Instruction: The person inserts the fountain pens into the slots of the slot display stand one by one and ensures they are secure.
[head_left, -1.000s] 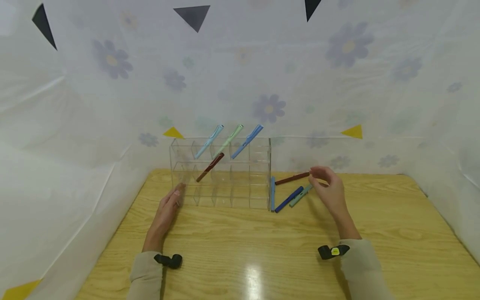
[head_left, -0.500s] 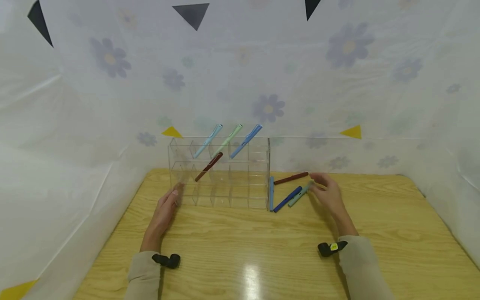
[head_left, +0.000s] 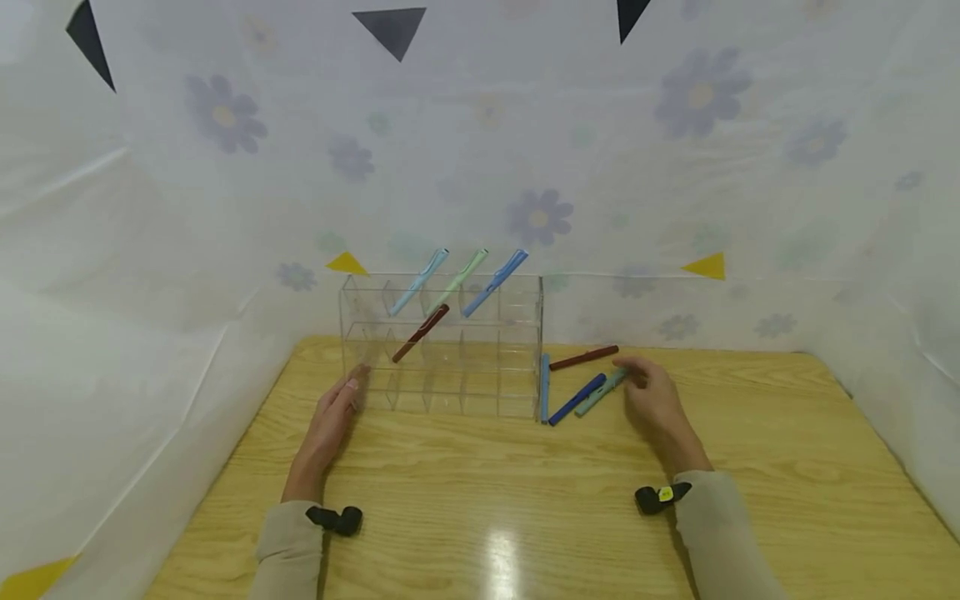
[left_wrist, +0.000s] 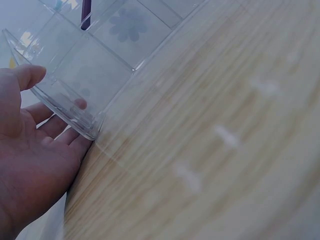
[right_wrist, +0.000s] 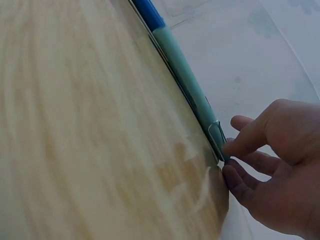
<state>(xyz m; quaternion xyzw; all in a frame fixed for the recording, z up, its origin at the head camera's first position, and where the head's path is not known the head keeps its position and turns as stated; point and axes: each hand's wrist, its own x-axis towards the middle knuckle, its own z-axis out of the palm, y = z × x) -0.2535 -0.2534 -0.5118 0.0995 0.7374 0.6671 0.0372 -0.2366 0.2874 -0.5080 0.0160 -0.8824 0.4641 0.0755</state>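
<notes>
The left hand (head_left: 330, 417) holds the left side of a clear acrylic pen stand (head_left: 442, 392); in the left wrist view the thumb is near the edge and the fingers pass behind the panel. At the right, the right hand (head_left: 658, 404) pinches the clip end of a muted green pen (right_wrist: 185, 75) between thumb and fingers. That pen lies along the table, its other end against a dark blue pen (head_left: 577, 400). Behind them lies a brown-red pen (head_left: 583, 358). A blue pen (head_left: 545, 390) lies along the stand's right side.
In the stand's top row lean a pale blue pen (head_left: 418, 283), a light green pen (head_left: 457, 281) and a blue pen (head_left: 495, 283). A dark red pen (head_left: 421, 333) leans in the middle row. A flowered curtain (head_left: 600, 167) backs the wooden table (head_left: 450, 492).
The right hand has come down from beside the brown-red pen's end onto the end of the muted green pen. The left hand has stayed at the stand.
</notes>
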